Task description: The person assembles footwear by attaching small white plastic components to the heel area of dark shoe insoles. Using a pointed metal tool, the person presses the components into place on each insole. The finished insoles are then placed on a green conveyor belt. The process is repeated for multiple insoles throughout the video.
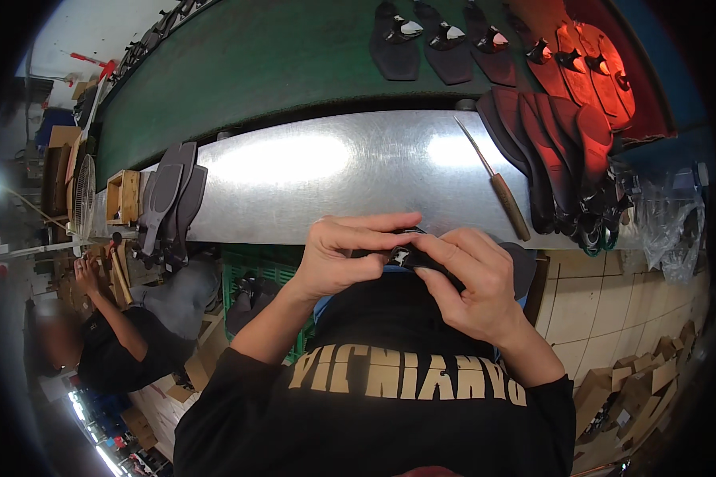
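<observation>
In front of my chest, by the near edge of the metal worktop (pixel 310 226), my two hands hold a glossy black sandal strap (pixel 404 256) between them. My left hand (pixel 346 250) pinches its left side, the fingers stretched together and pointing right. My right hand (pixel 477 278) grips the strap from the other side between thumb and fingers. Light glints off the strap, and the fingers cover much of it. A dark grey sole-like shape (pixel 523 269) shows behind my right hand; whether it joins the strap I cannot tell.
An awl (pixel 507 205) with a wooden handle lies right of centre, beside overlapping dark soles (pixel 545 151). More soles (pixel 171 191) lie at the left. Sandals (pixel 445 44) line the green belt (pixel 254 63), some under red light. At far left another person (pixel 127 334) works. A green crate (pixel 235 278) stands below.
</observation>
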{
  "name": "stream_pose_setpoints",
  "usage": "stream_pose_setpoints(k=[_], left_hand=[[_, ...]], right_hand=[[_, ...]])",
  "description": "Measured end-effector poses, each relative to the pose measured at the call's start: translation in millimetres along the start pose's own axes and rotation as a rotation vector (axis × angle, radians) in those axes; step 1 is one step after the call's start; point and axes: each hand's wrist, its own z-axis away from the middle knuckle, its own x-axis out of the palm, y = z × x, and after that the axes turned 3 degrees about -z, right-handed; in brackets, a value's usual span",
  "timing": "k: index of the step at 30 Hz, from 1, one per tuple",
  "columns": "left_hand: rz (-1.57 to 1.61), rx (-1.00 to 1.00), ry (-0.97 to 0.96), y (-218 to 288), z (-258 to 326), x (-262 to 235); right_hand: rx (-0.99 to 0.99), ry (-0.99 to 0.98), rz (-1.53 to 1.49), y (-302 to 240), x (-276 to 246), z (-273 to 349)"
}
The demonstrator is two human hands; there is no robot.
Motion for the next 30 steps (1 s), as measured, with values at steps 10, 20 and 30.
stream_pose_setpoints(k=[10, 20, 30], left_hand=[[0.102, -0.287, 0.176, 0.5, -2.5, 16.9], [0.162, -0.348, 0.187, -2.2, -6.7, 21.1], [0.065, -0.477, 0.115, 9.0, -20.9, 10.6]], right_hand=[[0.197, 0.043, -0.154, 15.2, 9.2, 1.9], [0.201, 0.005, -0.118, 19.0, 8.7, 2.4], [0.094, -0.193, -0.063, 25.7, -2.1, -6.8]])
